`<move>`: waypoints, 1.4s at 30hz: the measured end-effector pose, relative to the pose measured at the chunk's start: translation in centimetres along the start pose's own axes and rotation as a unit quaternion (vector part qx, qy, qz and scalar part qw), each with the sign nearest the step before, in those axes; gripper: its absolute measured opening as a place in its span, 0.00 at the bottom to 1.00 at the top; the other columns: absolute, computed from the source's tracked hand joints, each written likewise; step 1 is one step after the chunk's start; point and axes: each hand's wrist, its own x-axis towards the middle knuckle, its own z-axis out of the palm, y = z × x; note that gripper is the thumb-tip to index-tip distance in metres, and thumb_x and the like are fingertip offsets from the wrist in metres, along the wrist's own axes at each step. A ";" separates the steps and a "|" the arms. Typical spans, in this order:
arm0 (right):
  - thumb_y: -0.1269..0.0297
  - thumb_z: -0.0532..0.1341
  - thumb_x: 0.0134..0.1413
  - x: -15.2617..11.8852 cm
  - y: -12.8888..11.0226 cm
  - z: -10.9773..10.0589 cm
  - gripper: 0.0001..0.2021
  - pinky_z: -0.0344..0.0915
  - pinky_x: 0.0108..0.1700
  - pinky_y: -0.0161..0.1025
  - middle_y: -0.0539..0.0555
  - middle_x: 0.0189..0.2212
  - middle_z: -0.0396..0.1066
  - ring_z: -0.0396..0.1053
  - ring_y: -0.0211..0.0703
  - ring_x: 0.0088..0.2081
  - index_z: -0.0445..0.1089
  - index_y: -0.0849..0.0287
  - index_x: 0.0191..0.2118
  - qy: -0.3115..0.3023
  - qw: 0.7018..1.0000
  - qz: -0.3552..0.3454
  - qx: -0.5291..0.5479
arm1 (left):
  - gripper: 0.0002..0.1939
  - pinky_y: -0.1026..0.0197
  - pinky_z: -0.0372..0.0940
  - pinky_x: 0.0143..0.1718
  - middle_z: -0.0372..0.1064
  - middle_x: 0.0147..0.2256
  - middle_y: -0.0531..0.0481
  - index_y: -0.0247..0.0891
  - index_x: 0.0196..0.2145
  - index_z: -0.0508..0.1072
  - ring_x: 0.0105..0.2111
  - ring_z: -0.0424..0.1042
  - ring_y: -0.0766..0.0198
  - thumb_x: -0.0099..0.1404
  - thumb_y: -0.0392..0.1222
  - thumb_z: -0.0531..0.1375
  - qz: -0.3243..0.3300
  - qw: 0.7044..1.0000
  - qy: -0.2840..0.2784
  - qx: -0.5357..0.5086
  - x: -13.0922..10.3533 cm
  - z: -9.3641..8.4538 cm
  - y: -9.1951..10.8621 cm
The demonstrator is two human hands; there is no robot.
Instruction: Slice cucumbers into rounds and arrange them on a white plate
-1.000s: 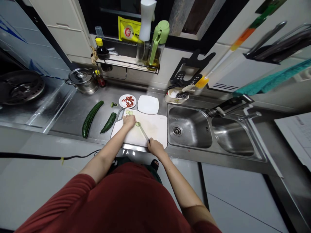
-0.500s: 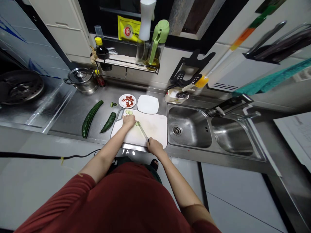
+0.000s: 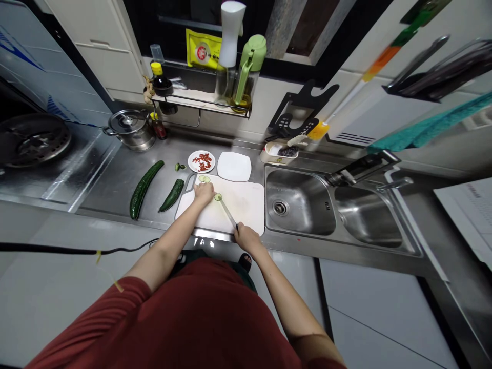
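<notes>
My left hand [image 3: 204, 195] rests on the white cutting board [image 3: 234, 205], fingers curled, with its fingertips at the left edge of a cucumber slice [image 3: 218, 197]. In my right hand [image 3: 247, 238] is a kitchen knife [image 3: 229, 213], held by its handle, which is mostly hidden. The blade slants away to the left, its tip at that slice. Two more pale slices [image 3: 206, 180] lie near the board's back left corner. Left of the board are a shorter cucumber [image 3: 171, 195] and a long whole cucumber [image 3: 146, 188]. Small green cucumber pieces [image 3: 179, 167] sit behind the shorter one.
Behind the board stand a plate of chopped red pieces [image 3: 210, 163] and a white square plate [image 3: 234, 166]. A double sink [image 3: 303, 202] adjoins on the right. A lidded pot [image 3: 132, 134] is at the back left, under a wall shelf [image 3: 196, 98] with bottles.
The knife handle and my right hand have shifted slightly right, the tip staying by the slice. My left hand keeps nearly the same place. The view has moved a little.
</notes>
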 end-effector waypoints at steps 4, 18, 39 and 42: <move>0.59 0.47 0.64 -0.5 0.1 -0.1 0.15 0.62 0.40 0.42 0.64 0.42 0.73 0.72 0.53 0.44 0.64 0.62 0.47 -0.001 1.000 0.002 0.003 | 0.09 0.48 0.51 0.50 0.74 0.37 0.45 0.42 0.33 0.74 0.45 0.67 0.51 0.56 0.48 0.61 0.005 1.000 0.004 -0.007 -0.1 0.0 0.0; 0.59 0.48 0.65 -1.2 1.1 1.2 0.14 0.59 0.39 0.38 0.62 0.41 0.73 0.72 0.48 0.42 0.64 0.61 0.47 -0.003 1.000 0.013 0.008 | 0.10 0.50 0.51 0.49 0.74 0.38 0.45 0.42 0.35 0.74 0.46 0.67 0.51 0.57 0.48 0.59 0.002 1.000 0.012 0.002 -0.7 -0.3 0.3; 0.50 0.46 0.65 0.7 4.8 2.0 0.18 0.53 0.33 0.32 0.56 0.32 0.72 0.69 0.43 0.36 0.65 0.59 0.42 0.106 0.986 0.046 0.121 | 0.15 0.47 0.50 0.50 0.67 0.46 0.40 0.42 0.44 0.74 0.50 0.61 0.47 0.62 0.47 0.55 0.053 0.997 0.057 0.016 -5.0 0.7 1.4; 0.49 0.46 0.65 0.9 4.9 1.8 0.19 0.53 0.34 0.32 0.57 0.33 0.72 0.69 0.43 0.36 0.65 0.59 0.42 0.105 0.987 0.043 0.114 | 0.14 0.48 0.51 0.49 0.67 0.46 0.41 0.41 0.42 0.74 0.49 0.61 0.48 0.60 0.46 0.56 0.048 0.997 0.053 0.002 -4.7 0.5 1.3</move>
